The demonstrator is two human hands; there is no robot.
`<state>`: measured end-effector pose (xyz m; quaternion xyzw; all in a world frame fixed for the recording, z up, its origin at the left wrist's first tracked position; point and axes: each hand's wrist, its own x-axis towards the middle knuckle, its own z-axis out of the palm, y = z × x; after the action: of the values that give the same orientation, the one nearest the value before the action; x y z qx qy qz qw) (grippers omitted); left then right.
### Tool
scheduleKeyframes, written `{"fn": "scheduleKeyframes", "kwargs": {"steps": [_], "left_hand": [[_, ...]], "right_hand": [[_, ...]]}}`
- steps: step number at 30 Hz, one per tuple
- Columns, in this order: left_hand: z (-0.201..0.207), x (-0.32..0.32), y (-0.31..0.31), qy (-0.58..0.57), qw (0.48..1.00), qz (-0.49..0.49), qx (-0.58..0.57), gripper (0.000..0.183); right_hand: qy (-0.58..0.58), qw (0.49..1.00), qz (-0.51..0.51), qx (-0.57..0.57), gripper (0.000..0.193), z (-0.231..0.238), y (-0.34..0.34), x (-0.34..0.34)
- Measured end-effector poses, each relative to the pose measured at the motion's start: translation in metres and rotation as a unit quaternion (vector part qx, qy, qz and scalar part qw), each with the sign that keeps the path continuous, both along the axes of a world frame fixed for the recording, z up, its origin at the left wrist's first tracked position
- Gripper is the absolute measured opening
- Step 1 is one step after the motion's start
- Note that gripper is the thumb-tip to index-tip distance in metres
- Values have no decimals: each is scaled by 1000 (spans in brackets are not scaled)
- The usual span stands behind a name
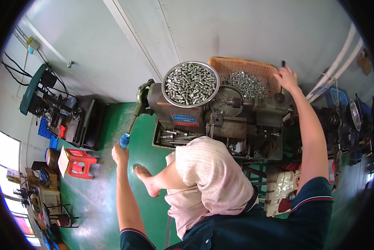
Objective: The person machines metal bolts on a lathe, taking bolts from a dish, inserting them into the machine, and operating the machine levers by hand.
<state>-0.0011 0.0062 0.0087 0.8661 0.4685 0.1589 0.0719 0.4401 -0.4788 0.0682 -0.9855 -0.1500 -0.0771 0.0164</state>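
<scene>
My left hand (120, 155) is closed around the blue-wrapped grip (124, 141) of a lever that slants down from the left end of a bench lathe (232, 127). At the lathe's right end, my right hand (287, 79) is raised with its fingers curled by a black-tipped handle (283, 63). Most of that handle is hidden behind the hand. On top of the headstock rests a round metal bowl (166, 92) heaped with short silvery metal pins (191, 83). Behind the lathe, an orange plastic basket (224, 63) contains many small metal parts (248, 84).
A tray (157, 137) of tools runs along the lathe's front, close to my knee. To the left stand a red stool (80, 163) and a green drill-like machine (33, 89). More machinery (333, 125) is on the right. A wall rises behind the lathe.
</scene>
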Motion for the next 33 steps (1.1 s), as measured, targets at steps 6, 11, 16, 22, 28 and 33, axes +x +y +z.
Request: {"fn": "scheduleKeyframes", "kwargs": {"steps": [6,11,16,22,28,33], "left_hand": [[-3,-8,7,-8,1000,1,0,21],[3,-6,2,-6,1000,-10,5,25],[-1,-6,3,-9,1000,-16,4,23],[-9,-6,9,-16,1000,-14,11,20],[-2,-4,5,-18,1000,-4,3,20],[-5,-3,5,-15,1000,6,9,20]], "right_hand": [[-165,986,-17,7,41,-22,-90,-63],[-45,995,-74,-44,45,17,-93,-114],[-93,993,-65,-27,57,10,-103,-118],[-77,993,-86,-38,58,10,-99,-120],[-71,991,-105,-40,58,11,-93,-125],[-71,992,-105,-28,58,8,-96,-126]]}}
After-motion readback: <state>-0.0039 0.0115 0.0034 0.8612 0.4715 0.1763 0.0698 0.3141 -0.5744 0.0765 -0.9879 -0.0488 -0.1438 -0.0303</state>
